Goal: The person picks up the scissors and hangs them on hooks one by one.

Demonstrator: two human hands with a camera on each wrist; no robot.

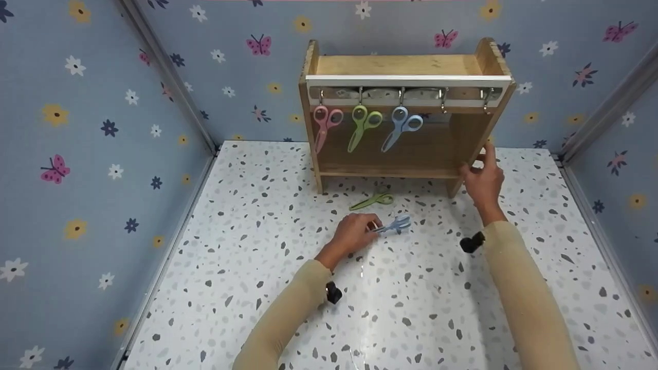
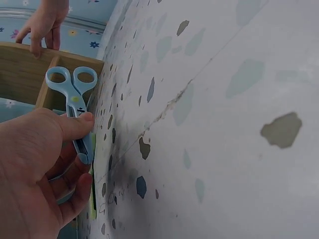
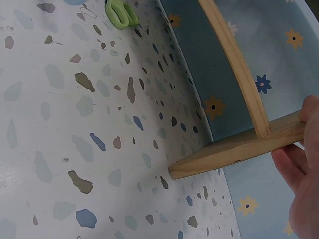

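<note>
Through the left hand I pinch the blue scissors, handles free, near green scissors lying on the desk; my right hand grips the rack by its side.

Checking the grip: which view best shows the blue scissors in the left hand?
The left wrist view: the blue scissors show large and nearly whole, gripped by the left hand. The head view shows them small, partly covered; the right wrist view, at most a blue sliver at the top edge.
</note>
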